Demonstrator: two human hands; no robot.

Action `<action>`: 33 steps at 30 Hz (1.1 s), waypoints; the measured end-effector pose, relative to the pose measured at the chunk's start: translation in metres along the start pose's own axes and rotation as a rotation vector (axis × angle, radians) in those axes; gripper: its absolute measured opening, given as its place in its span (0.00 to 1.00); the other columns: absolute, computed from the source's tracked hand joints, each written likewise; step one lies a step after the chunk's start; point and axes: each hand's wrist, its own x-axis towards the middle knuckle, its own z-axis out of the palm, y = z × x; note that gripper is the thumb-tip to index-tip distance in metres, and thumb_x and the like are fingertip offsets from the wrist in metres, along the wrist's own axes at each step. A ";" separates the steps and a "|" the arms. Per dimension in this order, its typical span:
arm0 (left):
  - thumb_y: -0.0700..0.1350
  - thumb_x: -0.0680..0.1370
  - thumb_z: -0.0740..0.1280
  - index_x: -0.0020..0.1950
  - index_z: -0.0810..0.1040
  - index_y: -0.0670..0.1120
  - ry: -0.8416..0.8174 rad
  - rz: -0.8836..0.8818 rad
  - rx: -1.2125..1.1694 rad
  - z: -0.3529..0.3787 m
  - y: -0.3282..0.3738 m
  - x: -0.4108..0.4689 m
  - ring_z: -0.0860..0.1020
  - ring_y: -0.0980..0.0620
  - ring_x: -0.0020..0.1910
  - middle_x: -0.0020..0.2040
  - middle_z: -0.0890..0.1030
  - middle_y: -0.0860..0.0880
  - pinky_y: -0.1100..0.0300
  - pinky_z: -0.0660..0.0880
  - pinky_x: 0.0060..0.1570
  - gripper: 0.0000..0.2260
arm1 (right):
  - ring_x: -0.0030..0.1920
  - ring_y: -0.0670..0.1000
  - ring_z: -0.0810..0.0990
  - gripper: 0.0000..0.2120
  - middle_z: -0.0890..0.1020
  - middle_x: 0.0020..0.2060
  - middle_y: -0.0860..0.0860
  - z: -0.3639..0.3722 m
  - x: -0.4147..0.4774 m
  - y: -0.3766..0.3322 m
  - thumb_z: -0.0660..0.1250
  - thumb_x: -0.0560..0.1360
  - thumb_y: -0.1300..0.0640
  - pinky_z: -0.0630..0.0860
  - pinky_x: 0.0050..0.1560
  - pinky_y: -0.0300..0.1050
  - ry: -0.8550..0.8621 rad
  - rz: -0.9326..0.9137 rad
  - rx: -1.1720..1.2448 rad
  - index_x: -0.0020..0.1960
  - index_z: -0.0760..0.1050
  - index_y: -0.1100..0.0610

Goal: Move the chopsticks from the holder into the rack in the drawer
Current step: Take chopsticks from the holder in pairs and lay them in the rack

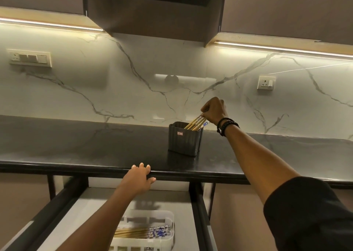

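Nearest, some chopsticks (pixel 137 232) already lie flat in the white rack (pixel 145 243) in the open drawer (pixel 183 222); just beyond, the counter edge (pixel 76 166) is rested on by the left hand (pixel 138 180), fingers nearly straight, nothing held. Farther back, a bundle (pixel 196 123) leaning in the dark holder (pixel 184 141) is pinched near its tops by the right hand (pixel 214 110), so the pick-up is judged under way, and a lift clear of the holder, then a carry down to the rack, is called for. The holder's small red label (pixel 180 133) cannot be read.
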 end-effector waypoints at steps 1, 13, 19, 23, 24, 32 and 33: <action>0.58 0.81 0.56 0.78 0.55 0.48 -0.006 -0.003 0.001 0.000 0.001 -0.001 0.55 0.40 0.77 0.79 0.55 0.43 0.49 0.60 0.72 0.29 | 0.39 0.49 0.79 0.05 0.85 0.43 0.58 -0.001 -0.001 0.000 0.75 0.68 0.69 0.72 0.35 0.32 -0.006 0.000 -0.013 0.44 0.84 0.65; 0.58 0.81 0.57 0.79 0.51 0.48 -0.073 -0.023 0.006 -0.007 0.007 -0.009 0.52 0.39 0.77 0.79 0.51 0.43 0.48 0.59 0.73 0.31 | 0.45 0.56 0.84 0.07 0.85 0.44 0.61 -0.015 -0.005 -0.006 0.75 0.68 0.67 0.82 0.49 0.48 -0.133 -0.108 -0.159 0.46 0.83 0.66; 0.59 0.81 0.57 0.79 0.52 0.47 -0.085 -0.028 -0.004 -0.011 0.007 -0.009 0.53 0.39 0.77 0.79 0.52 0.43 0.47 0.59 0.72 0.30 | 0.48 0.57 0.84 0.07 0.85 0.46 0.60 -0.024 -0.005 -0.013 0.74 0.70 0.67 0.81 0.54 0.50 -0.041 -0.128 -0.089 0.48 0.83 0.66; 0.61 0.81 0.55 0.73 0.66 0.44 -0.067 0.009 -0.059 -0.018 0.006 -0.010 0.69 0.41 0.70 0.72 0.69 0.40 0.50 0.67 0.66 0.27 | 0.45 0.49 0.80 0.07 0.86 0.45 0.59 -0.030 -0.010 -0.015 0.74 0.71 0.65 0.64 0.45 0.16 0.053 -0.075 0.034 0.48 0.84 0.64; 0.61 0.80 0.55 0.66 0.73 0.43 -0.036 0.025 -0.115 -0.019 0.006 -0.010 0.75 0.45 0.62 0.63 0.76 0.42 0.53 0.71 0.61 0.25 | 0.45 0.48 0.79 0.07 0.86 0.45 0.58 -0.031 -0.013 -0.016 0.75 0.71 0.64 0.59 0.41 0.12 0.082 -0.077 0.063 0.48 0.84 0.64; 0.55 0.82 0.57 0.52 0.79 0.47 0.210 0.146 -0.632 -0.033 0.022 -0.018 0.79 0.51 0.49 0.48 0.82 0.49 0.49 0.75 0.60 0.16 | 0.44 0.50 0.83 0.10 0.87 0.42 0.57 -0.030 -0.050 -0.030 0.77 0.69 0.60 0.69 0.50 0.20 0.281 0.037 0.418 0.49 0.85 0.62; 0.55 0.82 0.58 0.61 0.79 0.47 0.243 0.129 -0.714 -0.035 0.026 -0.020 0.78 0.50 0.58 0.56 0.81 0.48 0.51 0.72 0.65 0.17 | 0.44 0.51 0.84 0.11 0.87 0.43 0.57 -0.027 -0.058 -0.031 0.77 0.68 0.61 0.74 0.54 0.28 0.271 0.087 0.494 0.49 0.85 0.63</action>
